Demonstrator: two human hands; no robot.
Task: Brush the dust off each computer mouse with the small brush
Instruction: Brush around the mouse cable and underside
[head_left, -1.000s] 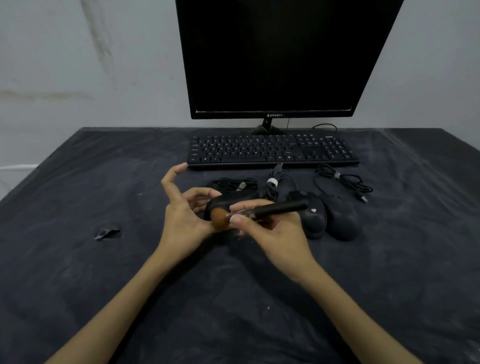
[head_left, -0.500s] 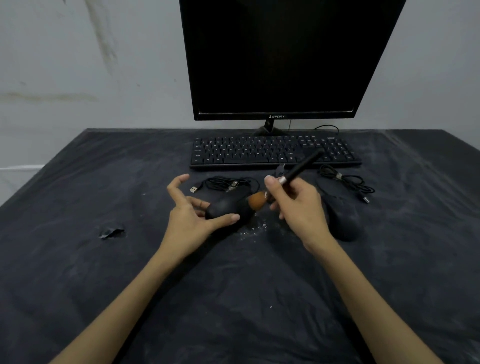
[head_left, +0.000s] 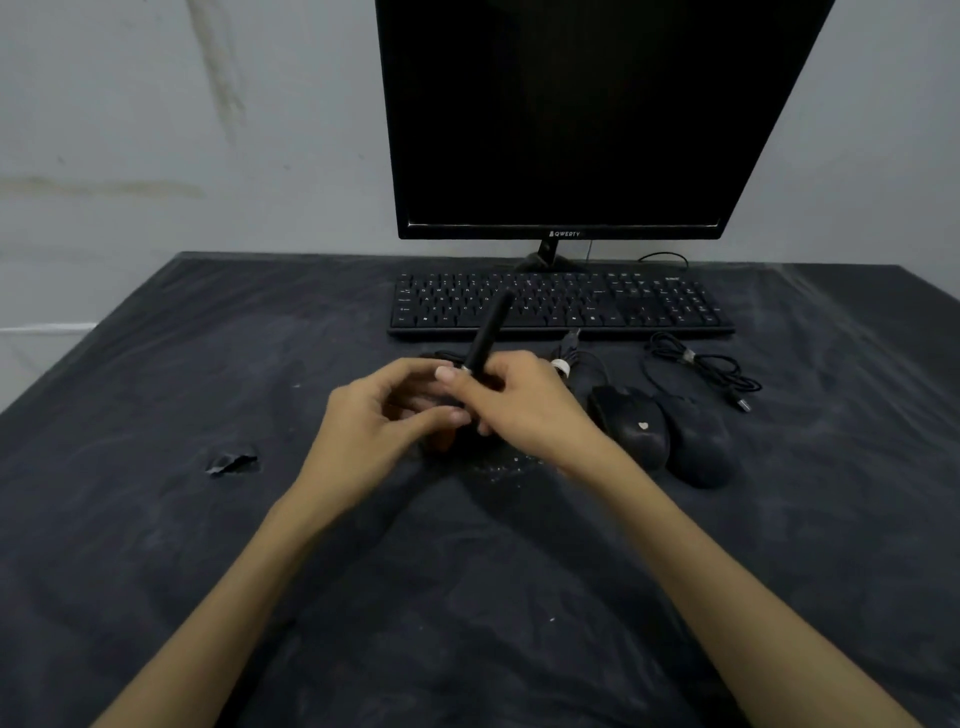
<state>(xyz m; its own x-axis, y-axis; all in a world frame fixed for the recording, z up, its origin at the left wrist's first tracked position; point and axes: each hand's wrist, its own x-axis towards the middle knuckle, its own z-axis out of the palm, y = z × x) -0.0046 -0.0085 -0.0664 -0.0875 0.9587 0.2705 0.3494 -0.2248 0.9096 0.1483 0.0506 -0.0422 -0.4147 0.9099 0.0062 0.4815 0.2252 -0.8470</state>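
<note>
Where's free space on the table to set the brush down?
Free: near dark cloth between the forearms; left stretch around the small torn scrap. Crowded: between the black keyboard and two black mice, with coiled black cables.

Dusty matt dark cloth (head_left: 260, 519), matt black, probably plastic mice (head_left: 696, 447), metal-ringed brush (head_left: 485, 338), glossy monitor (head_left: 571, 130)

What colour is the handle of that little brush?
Black, with a silvery band; the brush handle shows in the head view.

Single head-worn view, forward and down, seemingly close over table (head_left: 156, 519).
</note>
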